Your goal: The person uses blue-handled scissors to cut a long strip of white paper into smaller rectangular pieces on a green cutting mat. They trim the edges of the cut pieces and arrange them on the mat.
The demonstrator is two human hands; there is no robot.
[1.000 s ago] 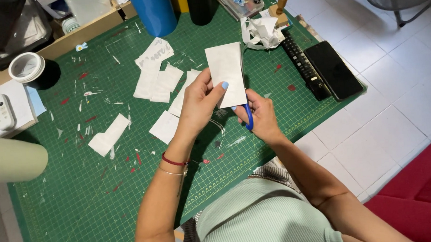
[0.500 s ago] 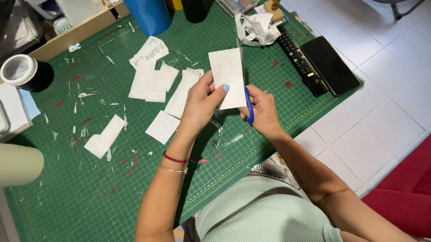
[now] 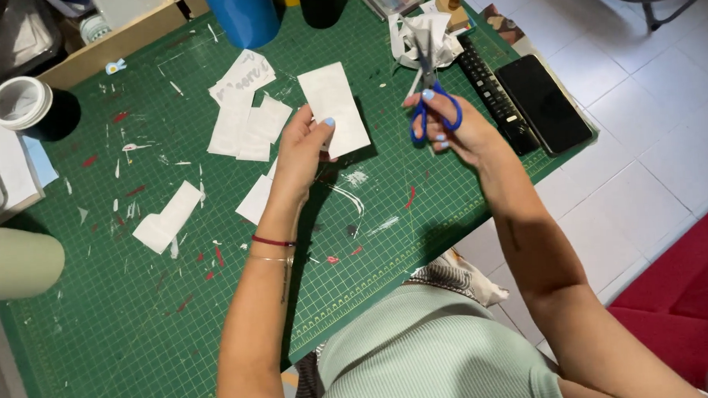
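Green gridded cutting mat [image 3: 216,306] covers pretty much the whole bench, speckled with paint marks and little paper slivers, with white floor tiles off to the right.

Left hand [image 3: 301,150] pinches the near-left edge of a white paper rectangle [image 3: 337,107], thumb on top, holding it up over the middle of the mat. Right hand [image 3: 450,129] is closed through the loops of blue-handled scissors [image 3: 430,94], blades pointing toward the far side and apart from the paper, just to its right. I can't quite tell if the blades are parted or shut from this angle.

Other stuff around: a pile of cut white pieces [image 3: 245,120] just left of the held sheet, a notched offcut [image 3: 166,220] further left and nearer, a black phone [image 3: 543,102] and a dark remote-like bar [image 3: 495,92] on the right edge, a blue cylinder [image 3: 242,14] at the far side, and a roll of tape [image 3: 21,101] at far left.

If you ask me, the trick for a clean cut is to keep the sheet taut with fingers well back from the cut line, feed the paper deep into the blades, and use the mat grid to keep the edge square. Turn the paper, not the scissors.
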